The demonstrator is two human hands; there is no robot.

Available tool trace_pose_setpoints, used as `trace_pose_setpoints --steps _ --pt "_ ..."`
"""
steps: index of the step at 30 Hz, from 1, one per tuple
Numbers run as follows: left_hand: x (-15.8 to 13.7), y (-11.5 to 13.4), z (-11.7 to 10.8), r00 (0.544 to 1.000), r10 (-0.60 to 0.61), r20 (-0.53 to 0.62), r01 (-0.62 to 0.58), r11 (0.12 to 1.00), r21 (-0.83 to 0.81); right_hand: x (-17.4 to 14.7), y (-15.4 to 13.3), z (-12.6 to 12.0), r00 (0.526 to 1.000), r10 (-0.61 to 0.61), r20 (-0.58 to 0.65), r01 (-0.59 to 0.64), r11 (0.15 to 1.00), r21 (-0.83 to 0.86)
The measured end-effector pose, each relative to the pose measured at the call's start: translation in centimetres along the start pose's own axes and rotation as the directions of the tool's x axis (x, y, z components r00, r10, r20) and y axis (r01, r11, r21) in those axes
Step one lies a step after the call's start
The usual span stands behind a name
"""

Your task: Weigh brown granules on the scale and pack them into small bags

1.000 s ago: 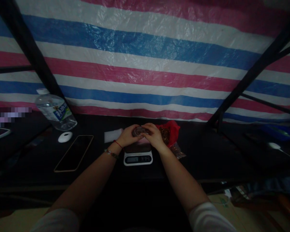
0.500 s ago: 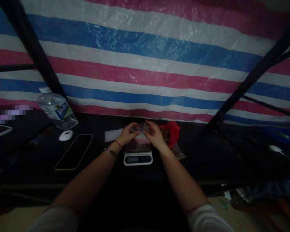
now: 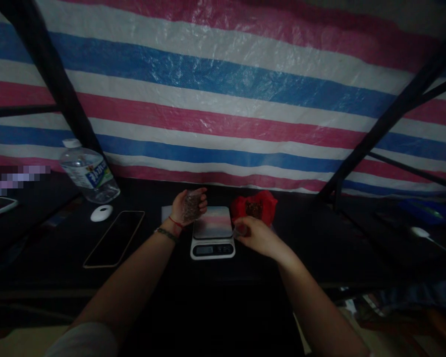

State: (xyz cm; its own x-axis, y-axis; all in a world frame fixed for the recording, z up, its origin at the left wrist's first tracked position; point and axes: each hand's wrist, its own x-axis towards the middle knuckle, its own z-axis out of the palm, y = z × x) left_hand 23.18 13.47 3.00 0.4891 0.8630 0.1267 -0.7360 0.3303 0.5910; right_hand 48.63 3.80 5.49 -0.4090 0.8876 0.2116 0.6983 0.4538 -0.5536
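My left hand [image 3: 189, 206], palm up with its fingers curled, holds a small clear plastic bag [image 3: 192, 205] of brownish bits left of the kitchen scale [image 3: 212, 224]. The scale's metal platform carries nothing, and its display is too dim to read. To the right of the scale, my right hand [image 3: 258, 237] pinches a small clear, roundish plastic piece [image 3: 240, 229]; its exact kind cannot be made out. Just beyond that hand lies an open red bag [image 3: 269, 206] with brown grains [image 3: 254, 208] in it.
On the left are a phone [image 3: 115, 239], a white mouse [image 3: 101, 213] and a large clear bottle [image 3: 87, 171]. A white sheet [image 3: 166, 213] lies partly behind my left wrist. Dark frame bars [image 3: 357, 153] slant in front of the striped plastic sheeting [image 3: 223, 99].
My hands, together above the scale before, have moved apart. The left has turned palm up with the bag; the right has moved right and down, beside the red bag.
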Motion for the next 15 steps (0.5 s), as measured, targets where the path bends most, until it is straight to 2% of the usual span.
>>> trace_pose_setpoints --steps 4,6,8,11,13,15 --pt "0.0 -0.4 0.0 0.998 -0.032 0.055 0.030 0.999 0.038 -1.9 2.0 0.9 0.979 0.182 0.091 -0.158 0.962 -0.224" --pt "0.1 -0.5 -0.2 0.996 -0.037 0.082 0.033 0.998 0.050 -2.1 2.7 1.2 0.965 0.253 0.071 -0.217 0.920 -0.327" --pt "0.1 -0.4 -0.3 0.994 -0.048 0.099 0.042 0.997 0.062 -2.0 2.7 1.0 0.965 0.262 0.013 -0.239 0.896 -0.374" --pt "0.0 -0.4 -0.7 0.991 -0.074 0.115 0.065 0.994 0.084 -0.9 1.2 0.1 0.984 0.157 -0.080 -0.174 0.933 -0.315" --pt "0.0 -0.4 -0.9 0.987 -0.104 0.120 0.093 0.991 0.093 0.9 -0.4 -0.2 0.990 0.020 -0.137 -0.049 0.976 -0.211" --pt "0.0 -0.5 -1.2 0.984 -0.137 0.117 0.126 0.987 0.095 3.7 -1.9 0.2 0.969 -0.125 -0.212 0.108 0.990 -0.090"
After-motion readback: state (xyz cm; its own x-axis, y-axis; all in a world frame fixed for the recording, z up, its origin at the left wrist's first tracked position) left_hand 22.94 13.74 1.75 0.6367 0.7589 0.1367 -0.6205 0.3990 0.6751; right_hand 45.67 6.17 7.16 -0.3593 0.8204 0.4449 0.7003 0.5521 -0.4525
